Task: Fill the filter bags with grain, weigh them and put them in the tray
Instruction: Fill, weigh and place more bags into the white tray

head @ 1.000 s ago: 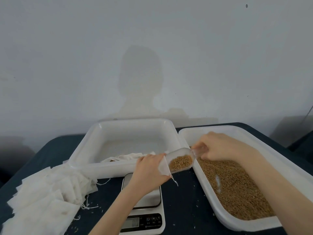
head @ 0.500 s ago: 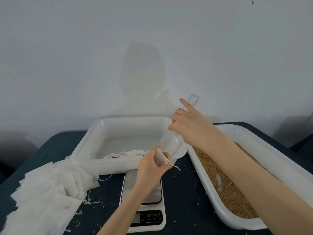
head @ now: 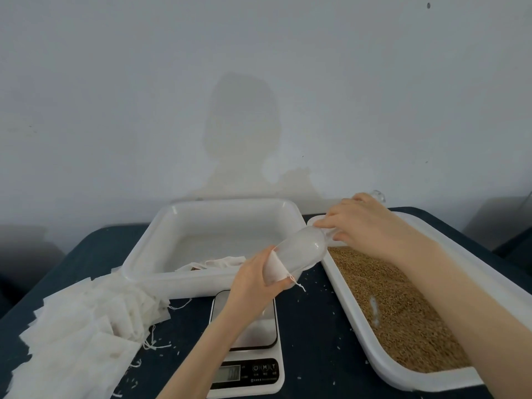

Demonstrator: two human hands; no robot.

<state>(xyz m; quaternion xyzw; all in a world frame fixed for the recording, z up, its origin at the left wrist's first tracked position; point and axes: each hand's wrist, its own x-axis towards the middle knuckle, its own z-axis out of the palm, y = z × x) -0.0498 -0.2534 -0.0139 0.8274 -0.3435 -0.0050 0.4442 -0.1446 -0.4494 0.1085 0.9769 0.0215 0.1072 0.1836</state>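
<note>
Filter bag [head: 275, 269], pinched open in the left hand [head: 253, 286] above the scale [head: 247, 355], takes grain from the scoop [head: 302, 249] gripped by the right hand [head: 365, 226]; weighing and traying remain.

grey wall [head: 115, 110], dark tablecloth [head: 311, 326]

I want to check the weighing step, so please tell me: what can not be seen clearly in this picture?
- Scale display, head view: too small and blurred to read.
- Grain level inside the filter bag: hidden by the left hand and the scoop.
- Scoop handle: covered by the right hand.
- Pile of empty bags: cut off by the left edge.
</note>
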